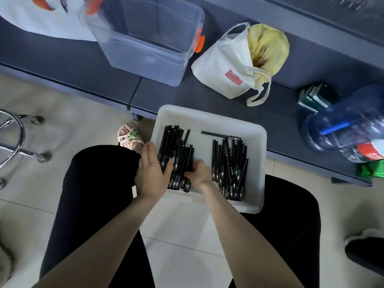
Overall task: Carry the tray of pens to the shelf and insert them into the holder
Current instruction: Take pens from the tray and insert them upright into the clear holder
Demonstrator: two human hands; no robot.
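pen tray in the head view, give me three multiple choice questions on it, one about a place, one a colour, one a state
1. Where does the lone pen lie?
A. in a cup
B. crosswise in the far part of the tray
C. under the tray

2. What colour are the pens?
A. red
B. yellow
C. black

3. What is the right hand doing?
A. its fingers curl onto the left pile
B. hanging idle
C. holding a cup

1 B: it lies apart from both piles, near the far rim.
2 C: every barrel is black.
3 A: its fingers bend over that pile's near ends.
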